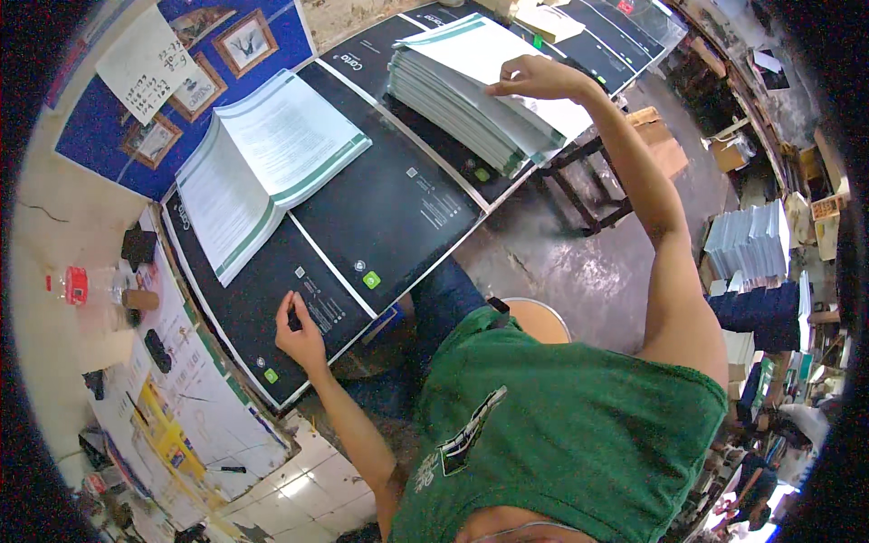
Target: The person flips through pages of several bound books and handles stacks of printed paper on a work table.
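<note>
Up at the far end, our right hand (534, 78) rests palm-down on the top sheet of a thick stack of printed sheets (480, 86), fingers spread loosely and curled over the paper rather than pinched on anything; the arm is stretched out straight to reach it. Closer in, our left hand (299, 335) lies on the black printed boards (389, 213) that cover the table, fingers together and bent, touching the board near its front edge; we cannot tell whether they grip anything. Between the two hands, well apart from each, lies a second, thinner pile of white sheets with green borders (262, 167), fanned open at an angle on the black boards. Beyond the left hand, on the side ledge, stand a red-capped jar (77, 285) and a small brown cylinder (140, 300). Behind the table a blue board with framed pictures (181, 81) leans against the wall. Off to the right, further stacks of paper (751, 240) sit on the floor area.
</note>
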Demonstrator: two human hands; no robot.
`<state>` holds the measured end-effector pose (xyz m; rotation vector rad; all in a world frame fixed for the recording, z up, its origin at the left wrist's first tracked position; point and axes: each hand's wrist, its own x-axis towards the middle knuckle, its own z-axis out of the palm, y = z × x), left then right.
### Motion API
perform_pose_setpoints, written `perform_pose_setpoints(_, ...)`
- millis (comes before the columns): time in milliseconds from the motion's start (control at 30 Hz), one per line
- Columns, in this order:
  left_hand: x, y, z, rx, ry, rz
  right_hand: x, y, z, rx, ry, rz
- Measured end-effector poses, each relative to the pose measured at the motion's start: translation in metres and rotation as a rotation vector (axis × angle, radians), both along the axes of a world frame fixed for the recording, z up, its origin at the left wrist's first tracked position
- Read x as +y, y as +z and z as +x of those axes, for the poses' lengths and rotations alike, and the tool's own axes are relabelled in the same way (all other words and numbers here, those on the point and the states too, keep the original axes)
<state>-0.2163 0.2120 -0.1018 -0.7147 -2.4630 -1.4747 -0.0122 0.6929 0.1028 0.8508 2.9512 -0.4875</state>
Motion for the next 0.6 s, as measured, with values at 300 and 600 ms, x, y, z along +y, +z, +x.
perform_pose_setpoints(300, 0.001, 0.002, 0.001, -0.048, -0.01, 0.017, -0.026, -0.013, -0.018, -0.144, -0.045, 0.282)
perform_pose_setpoints(600, 0.0, -0.004, -0.001, -0.023, -0.007, 0.02, 0.007, 0.007, -0.005, -0.101, 0.094, 0.063)
